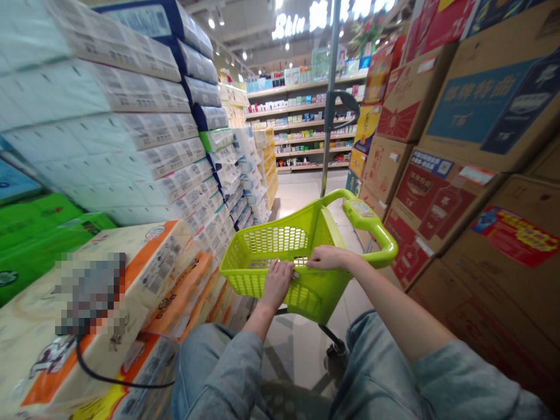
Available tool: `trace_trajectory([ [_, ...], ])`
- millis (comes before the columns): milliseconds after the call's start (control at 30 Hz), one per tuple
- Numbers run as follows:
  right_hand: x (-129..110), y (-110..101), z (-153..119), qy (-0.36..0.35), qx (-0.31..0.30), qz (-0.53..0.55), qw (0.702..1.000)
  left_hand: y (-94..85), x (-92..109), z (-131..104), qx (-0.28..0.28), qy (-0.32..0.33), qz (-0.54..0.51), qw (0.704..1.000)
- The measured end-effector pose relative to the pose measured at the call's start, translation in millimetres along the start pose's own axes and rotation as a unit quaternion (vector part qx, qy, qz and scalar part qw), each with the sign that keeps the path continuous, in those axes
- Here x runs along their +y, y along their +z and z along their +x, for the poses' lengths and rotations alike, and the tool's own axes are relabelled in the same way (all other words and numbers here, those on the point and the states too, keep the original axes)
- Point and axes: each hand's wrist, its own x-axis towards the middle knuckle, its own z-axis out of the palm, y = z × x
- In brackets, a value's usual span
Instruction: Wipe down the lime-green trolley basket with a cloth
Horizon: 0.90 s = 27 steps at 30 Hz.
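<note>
A lime-green shopping cart (254, 280) stands sideways in front of my knees, its handle toward the right. My left hand (279, 281) is closed over the near rim of the basket, fingers hooked inside. Just right of it, my right hand (326, 257) also grips that rim, closer to the handle end. The hands are a short gap apart. A small pale thing shows by my left fingertips, too small to name. Through the holes of the basket the floor is visible.
Stacked tissue packs (149, 134) wall off the left. Cardboard cartons (472, 116) are piled on the right. A grey pole (331, 70) rises beyond the cart, before stocked shelves (301, 122). A blurred-out device (96, 291) with a black cable lies on packs at left.
</note>
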Motion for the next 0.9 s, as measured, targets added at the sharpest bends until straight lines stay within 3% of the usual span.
trace_trajectory([
  [233,1,2,2,-0.007,0.005,-0.003,1.0,-3.4,-55,-31,-0.016,-0.037,0.041,0.998],
  [333,-2,2,1,-0.01,0.012,-0.009,1.0,-1.5,-58,-32,-0.013,-0.05,0.031,0.998],
  [500,-4,0,0,0.0,0.013,-0.012,1.0,3.8,-45,-23,-0.016,-0.045,0.01,0.999],
  [633,-2,-1,-1,-0.011,0.014,-0.017,1.0,-2.3,-46,-20,-0.037,-0.043,0.0,0.998],
  [733,-1,-1,-2,-0.017,0.016,-0.018,1.0,-10.7,-62,-26,-0.064,-0.051,0.006,0.997],
  [900,-1,-3,-4,-0.018,0.017,-0.015,1.0,-18.6,-104,-50,-0.086,-0.103,0.052,0.99],
])
